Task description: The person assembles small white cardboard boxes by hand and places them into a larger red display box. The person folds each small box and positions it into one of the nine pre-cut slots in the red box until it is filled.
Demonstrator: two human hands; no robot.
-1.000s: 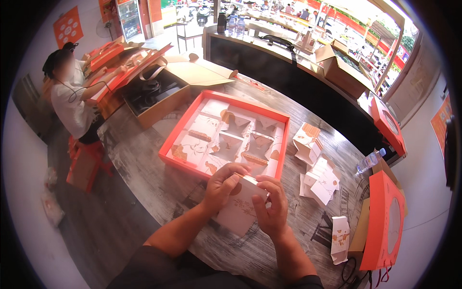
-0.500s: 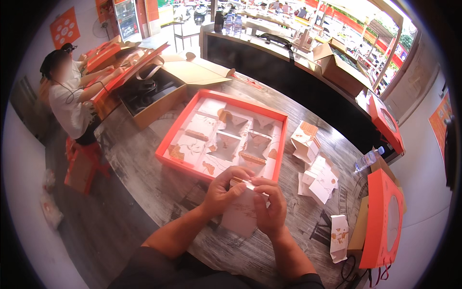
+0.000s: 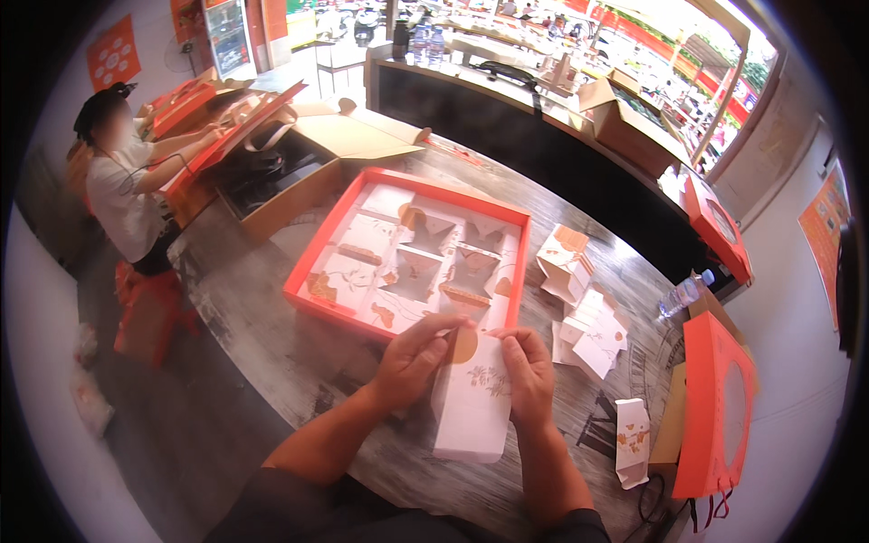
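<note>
My left hand (image 3: 412, 364) and my right hand (image 3: 532, 373) both grip the far end of a small white paper carton (image 3: 475, 412) with gold-brown print. The carton stretches toward me over the table, standing out as a full box shape. My left fingers curl at its far left corner; my right thumb and fingers pinch the far right one. Just beyond my hands lies a large square red box (image 3: 330, 312). White printed cartons fill it as compartments, several of them open at the top.
On the grey table (image 3: 272, 353), loose white cartons (image 3: 593, 339) lie at the right, with a single narrow carton (image 3: 633, 443) nearer me. A red gift bag (image 3: 706, 416) and a water bottle (image 3: 686, 294) stand beyond. At the left, a person (image 3: 127, 204) works by a cardboard box (image 3: 285, 204).
The carton has turned in my hands, now showing a broad printed face and a squared body. My right hand has shifted slightly up and right. The view has moved a little.
</note>
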